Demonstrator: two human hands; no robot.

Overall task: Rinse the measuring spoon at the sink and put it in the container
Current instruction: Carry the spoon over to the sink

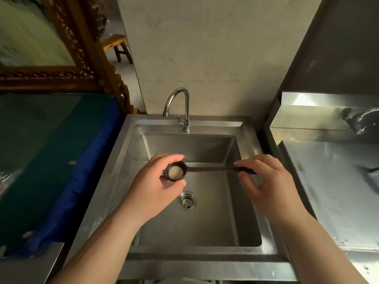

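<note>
A dark measuring spoon [209,170] with a ridged handle lies level over the steel sink [205,222]. Its bowl, pale inside, faces up. My left hand [155,185] cups the bowl between thumb and fingers. My right hand [268,181] pinches the far end of the handle. The chrome tap [180,107] stands at the back of the sink, and no water runs from it. No container shows in view.
The drain strainer [187,201] sits in the sink floor below the spoon. A blue cloth-covered surface [61,171] lies to the left. A steel counter [338,191] with water drops is to the right. A carved wooden frame [78,58] leans at the back left.
</note>
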